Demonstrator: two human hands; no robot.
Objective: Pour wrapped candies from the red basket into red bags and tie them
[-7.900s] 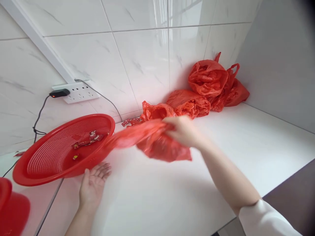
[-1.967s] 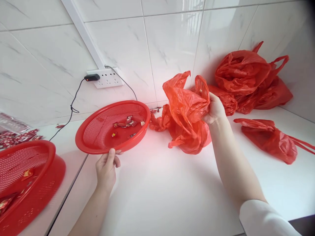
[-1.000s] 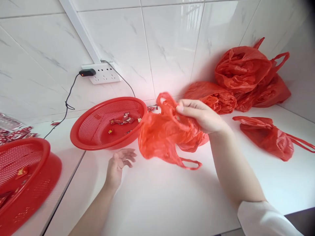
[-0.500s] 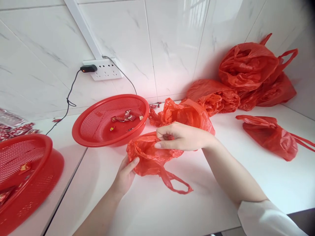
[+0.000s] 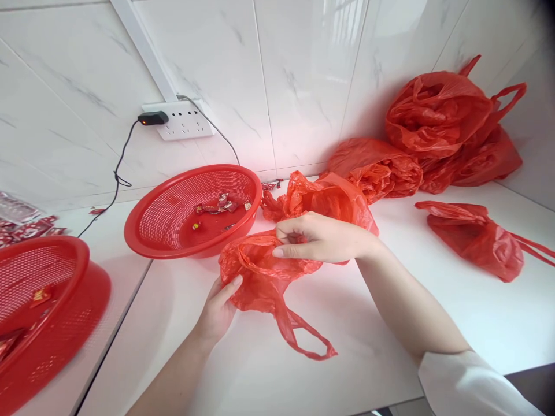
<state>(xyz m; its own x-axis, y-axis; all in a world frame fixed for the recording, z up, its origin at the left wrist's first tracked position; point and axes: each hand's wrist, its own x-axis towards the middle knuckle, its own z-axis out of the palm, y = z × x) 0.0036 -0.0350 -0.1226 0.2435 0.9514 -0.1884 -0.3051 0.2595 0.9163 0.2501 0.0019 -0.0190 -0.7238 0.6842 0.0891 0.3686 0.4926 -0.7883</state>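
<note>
One bag, centre, over tabletop: likely light, limp, slippery, easily torn; best held by rim or loop. Left hand: fingers clamped on its side. Right hand: fingers curled at its mouth (pinch hidden). Baskets: two, nine and ten o'clock. Other bags: open one, two o'clock; flat one, three; pile beyond, uncountable.

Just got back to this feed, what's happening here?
The left hand holds a thin red plastic bag over the white counter; the right hand is at its open mouth, its grip unclear. Behind and to the left, a round red plastic basket holds small wrapped pieces. More red bags sit by the tiled wall.
</note>
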